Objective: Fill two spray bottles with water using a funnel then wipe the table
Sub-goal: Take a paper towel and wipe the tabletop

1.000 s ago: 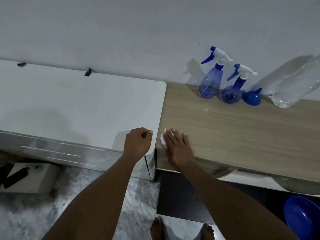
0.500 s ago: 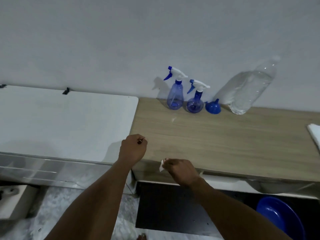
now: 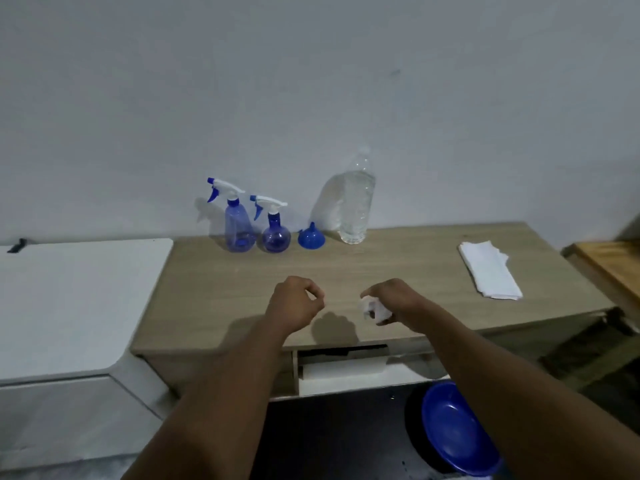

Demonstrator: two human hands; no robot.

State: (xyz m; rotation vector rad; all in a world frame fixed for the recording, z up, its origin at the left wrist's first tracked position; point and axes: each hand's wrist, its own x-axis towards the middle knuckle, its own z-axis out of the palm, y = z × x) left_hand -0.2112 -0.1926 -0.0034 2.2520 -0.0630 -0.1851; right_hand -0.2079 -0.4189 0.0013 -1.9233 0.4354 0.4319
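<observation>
Two blue spray bottles stand at the back of the wooden table (image 3: 398, 268), by the wall: a taller one (image 3: 237, 229) and a round one (image 3: 276, 234). A blue funnel (image 3: 311, 238) sits upside down beside them, then a clear water bottle (image 3: 357, 202) with water in it. My right hand (image 3: 401, 299) hovers over the table's front middle and grips a crumpled white tissue (image 3: 375, 309). My left hand (image 3: 295, 306) hovers just left of it, fingers curled with the thumb against the forefinger; nothing shows in it.
A folded white cloth (image 3: 490, 271) lies on the table's right part. A white cabinet top (image 3: 69, 299) adjoins on the left, a wooden surface (image 3: 613, 261) on the right. Below the table edge a drawer (image 3: 356, 374) stands slightly out, with a blue bowl (image 3: 457, 431) lower down.
My right hand lifted the tissue off the table's left front corner and moved right to the middle. My left hand left the white cabinet's edge and came over the table. The view tilted up.
</observation>
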